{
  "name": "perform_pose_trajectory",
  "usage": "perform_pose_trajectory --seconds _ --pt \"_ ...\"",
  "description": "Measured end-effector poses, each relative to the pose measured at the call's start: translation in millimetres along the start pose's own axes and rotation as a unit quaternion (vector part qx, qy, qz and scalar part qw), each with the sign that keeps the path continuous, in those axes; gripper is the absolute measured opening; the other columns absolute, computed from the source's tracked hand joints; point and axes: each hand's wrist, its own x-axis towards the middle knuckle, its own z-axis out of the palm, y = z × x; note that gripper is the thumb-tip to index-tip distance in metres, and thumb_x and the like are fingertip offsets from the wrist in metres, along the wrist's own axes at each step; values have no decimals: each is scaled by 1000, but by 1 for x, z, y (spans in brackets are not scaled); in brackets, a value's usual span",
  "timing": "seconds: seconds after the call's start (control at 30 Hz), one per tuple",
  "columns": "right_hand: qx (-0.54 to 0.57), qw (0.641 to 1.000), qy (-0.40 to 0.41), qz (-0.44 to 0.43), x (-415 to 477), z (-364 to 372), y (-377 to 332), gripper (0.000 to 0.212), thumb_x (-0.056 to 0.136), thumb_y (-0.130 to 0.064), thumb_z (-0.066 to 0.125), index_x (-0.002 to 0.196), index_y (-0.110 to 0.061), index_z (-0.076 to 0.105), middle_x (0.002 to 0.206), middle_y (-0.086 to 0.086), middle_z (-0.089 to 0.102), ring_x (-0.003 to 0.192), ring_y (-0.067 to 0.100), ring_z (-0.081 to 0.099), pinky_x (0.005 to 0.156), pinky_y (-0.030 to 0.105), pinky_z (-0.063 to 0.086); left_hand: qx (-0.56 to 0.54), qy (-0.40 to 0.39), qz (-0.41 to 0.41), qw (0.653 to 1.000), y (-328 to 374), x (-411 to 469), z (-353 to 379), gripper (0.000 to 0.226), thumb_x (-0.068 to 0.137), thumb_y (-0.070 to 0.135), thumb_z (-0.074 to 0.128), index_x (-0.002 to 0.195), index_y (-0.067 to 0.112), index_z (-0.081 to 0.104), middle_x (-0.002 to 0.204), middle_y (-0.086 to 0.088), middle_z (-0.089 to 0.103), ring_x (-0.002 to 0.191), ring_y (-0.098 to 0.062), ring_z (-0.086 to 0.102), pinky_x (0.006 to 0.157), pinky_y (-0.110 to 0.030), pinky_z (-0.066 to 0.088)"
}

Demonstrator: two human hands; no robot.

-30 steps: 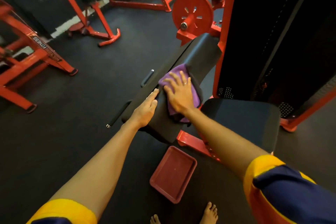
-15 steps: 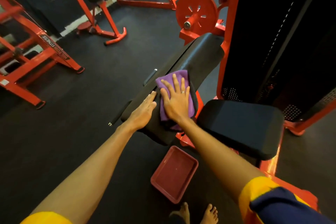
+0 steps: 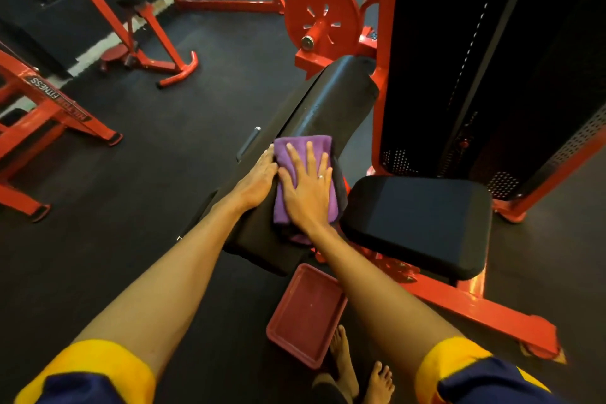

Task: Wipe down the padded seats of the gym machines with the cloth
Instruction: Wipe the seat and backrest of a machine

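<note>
A long black arm pad [image 3: 331,98] slopes away from me on a red gym machine. A folded purple cloth [image 3: 303,146] lies on its near half. My right hand [image 3: 308,187] presses flat on the cloth with straight, spread fingers. My left hand [image 3: 257,179] rests flat on the pad's left edge, right beside the cloth. The machine's square black seat pad [image 3: 419,223] sits to the right, a little lower, with nothing on it.
A dark red plastic tray [image 3: 306,315] lies on the black floor below the pad, near my bare feet [image 3: 360,374]. The machine's black weight-stack cover [image 3: 475,59] stands at right. A red weight plate [image 3: 321,16] and other red machines stand behind.
My right hand and the cloth have slid a little across the pad, turning from a rightward slant to pointing straight up it. My left hand stays on the pad's left edge. My view has shifted closer.
</note>
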Motion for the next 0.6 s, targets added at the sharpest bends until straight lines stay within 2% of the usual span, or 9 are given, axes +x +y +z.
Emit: perform_pose_trajectory --seconds 0.03,0.07,0.13,0.2,0.3,0.37,0.43,0.53,0.6 --pt "-1 1000 2 -15 -6 2 10 58 105 -54 33 160 -40 23 172 -3 5 157 32 -4 126 44 -5 -1 -3 1 1000 2 5 0 52 109 16 28 160 15 20 167 2 16 151 -5 15 124 -25 9" --pt "27 1000 5 11 -5 1 18 57 106 -53 34 160 -40 22 172 -3 4 157 30 -3 125 41 -4 8 -6 -5 1000 4 9 -1 53 109 14 27 161 14 17 168 2 13 152 -5 12 125 -25 7" --pt "128 984 17 123 11 -5 29 58 107 -50 36 162 -39 17 172 -1 4 157 27 8 126 38 9 31 -17 -16 999 6 19 -2 56 108 13 27 162 14 9 170 4 3 154 -5 3 127 -28 1" --pt "210 952 26 220 37 -15 31 60 108 -47 35 163 -35 13 170 5 15 153 30 25 122 40 23 31 -19 -13 999 11 29 -3 57 108 13 26 162 15 7 170 4 1 154 -5 0 127 -30 0" --pt "281 907 38 312 61 -27 22 63 109 -48 33 164 -31 8 162 15 35 145 37 39 118 46 29 21 -16 -15 1000 17 41 -3 57 109 15 26 163 16 8 170 5 2 154 -5 1 127 -30 0" --pt "233 918 30 319 45 -30 9 66 107 -51 35 163 -30 8 160 17 36 143 39 40 117 47 30 19 -16 -11 1000 17 49 -3 57 109 14 27 163 15 9 170 3 3 154 -6 2 126 -28 0" --pt "196 936 22 290 14 -27 -2 67 106 -52 38 163 -31 10 163 14 31 145 38 37 117 46 29 20 -17 -4 1000 17 59 -3 57 109 15 26 163 16 9 170 3 3 155 -7 3 126 -28 1" --pt "198 944 22 263 -12 -17 -1 66 106 -53 38 163 -35 10 164 8 29 144 38 38 117 50 31 13 -23 -9 1000 21 74 -5 57 109 21 27 163 22 8 170 3 6 155 -11 10 128 -37 9" --pt "199 942 35 268 7 -18 6 62 108 -48 38 163 -33 14 164 7 31 145 34 38 117 46 30 7 -26 -7 1000 20 78 -5 57 109 21 26 163 24 8 170 3 5 155 -11 10 128 -38 9"
